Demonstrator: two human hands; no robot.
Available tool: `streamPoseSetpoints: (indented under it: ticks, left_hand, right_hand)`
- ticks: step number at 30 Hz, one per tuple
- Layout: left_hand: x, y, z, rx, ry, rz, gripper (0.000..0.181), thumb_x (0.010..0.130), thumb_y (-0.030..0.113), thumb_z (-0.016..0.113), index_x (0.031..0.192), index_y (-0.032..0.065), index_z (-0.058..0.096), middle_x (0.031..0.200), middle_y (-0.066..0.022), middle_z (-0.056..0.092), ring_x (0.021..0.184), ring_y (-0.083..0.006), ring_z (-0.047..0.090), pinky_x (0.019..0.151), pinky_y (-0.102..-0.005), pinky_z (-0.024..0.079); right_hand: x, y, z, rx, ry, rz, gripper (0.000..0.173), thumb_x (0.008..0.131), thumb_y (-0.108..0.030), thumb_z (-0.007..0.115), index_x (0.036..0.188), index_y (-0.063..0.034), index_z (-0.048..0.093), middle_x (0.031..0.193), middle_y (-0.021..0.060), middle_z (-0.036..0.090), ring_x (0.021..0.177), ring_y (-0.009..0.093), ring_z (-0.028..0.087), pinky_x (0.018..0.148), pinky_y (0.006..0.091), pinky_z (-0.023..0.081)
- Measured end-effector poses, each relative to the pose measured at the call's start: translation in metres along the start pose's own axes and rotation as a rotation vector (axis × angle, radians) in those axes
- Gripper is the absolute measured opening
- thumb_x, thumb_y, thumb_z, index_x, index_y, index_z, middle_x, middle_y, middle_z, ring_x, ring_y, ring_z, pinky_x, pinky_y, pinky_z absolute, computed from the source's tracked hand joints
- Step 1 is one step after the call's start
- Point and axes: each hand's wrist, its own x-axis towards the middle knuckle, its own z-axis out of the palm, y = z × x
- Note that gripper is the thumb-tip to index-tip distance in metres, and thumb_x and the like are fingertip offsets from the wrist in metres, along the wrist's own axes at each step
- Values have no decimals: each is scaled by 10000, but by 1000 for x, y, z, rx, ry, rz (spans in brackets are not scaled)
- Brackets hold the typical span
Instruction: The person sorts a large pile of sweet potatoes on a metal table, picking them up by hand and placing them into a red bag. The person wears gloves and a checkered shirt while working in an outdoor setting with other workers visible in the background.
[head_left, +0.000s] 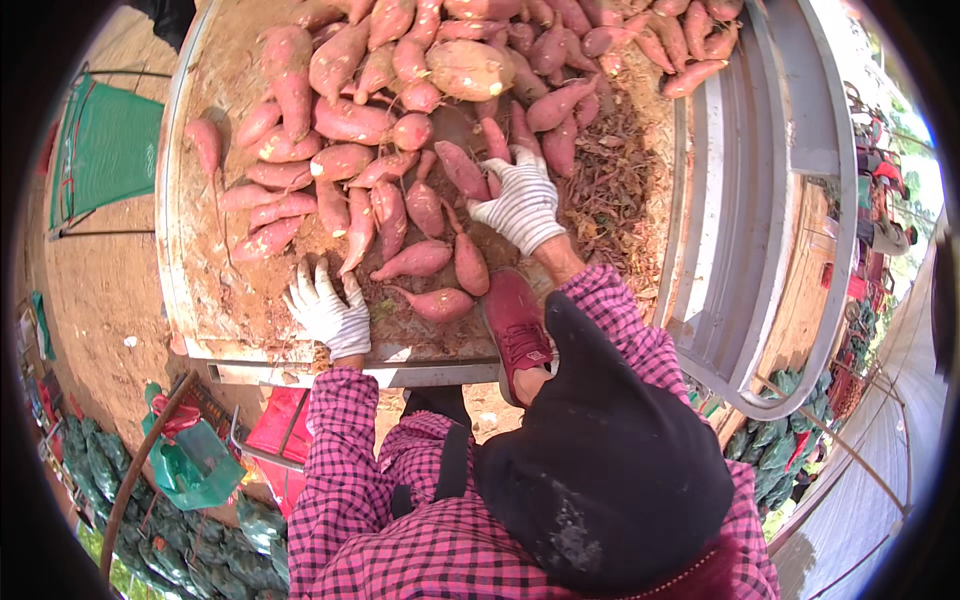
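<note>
My left hand (330, 315), in a white knit glove, rests palm down on the dirty truck bed (255, 300) near its edge. Its fingers are spread and hold nothing; a sweet potato (361, 229) tapers down close to the fingertips. My right hand (521, 199), in a striped glove, lies among the heaped sweet potatoes. One reddish sweet potato (461, 171) is beside its thumb and index finger. What is under the palm is hidden, so a grip cannot be made out. Between the hands, my red shoe (516, 322) is on the bed's edge.
Dry leaves and root scraps (611, 187) lie right of the heap. A grey metal side rail (840, 225) bounds the right. Below left are a green plastic bag (191, 465) and several filled dark green sacks (180, 547). A green mesh panel (109, 146) stands at left.
</note>
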Motion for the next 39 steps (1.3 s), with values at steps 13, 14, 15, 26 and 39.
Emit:
streamPoseSetpoints:
  ticks: [13,14,15,26,39]
  left_hand:
    - [-5,3,24,132,142,127,418,977,358,582,1326,128,585,1396,-148,560,1269,-387,525,1098,-572,372]
    - [0,-3,20,165,169,128,418,976,357,583,1326,128,586,1395,-149,560,1268,-389,525,1099,-572,372]
    - [2,-5,19,174,179,126,418,975,357,584,1326,128,586,1394,-149,560,1266,-391,524,1099,-572,372]
    - [-10,-7,32,125,112,117,421,965,351,594,1322,128,588,1388,-150,562,1250,-410,524,1100,-573,370]
    - [-10,2,9,76,-55,-42,444,910,350,626,1301,141,597,1411,-129,533,1297,-375,476,1156,-569,290]
  right_hand:
    - [-129,103,-313,1204,675,347,605,759,-352,832,1206,-38,573,900,58,637,717,155,614,662,282,529]
    - [-125,95,-348,1118,765,281,461,801,-327,756,1121,-42,588,876,64,646,757,119,609,644,249,496]
    - [-121,103,-372,1057,897,276,408,824,-299,727,1108,-40,589,888,65,658,792,126,620,653,260,515]
    - [-32,317,-495,501,876,817,694,805,-402,813,1376,-118,540,1169,159,635,1111,260,597,735,413,568]
    - [84,91,-132,-421,-110,-302,607,785,-220,729,1361,-136,558,1363,144,555,1271,357,528,1047,492,449]
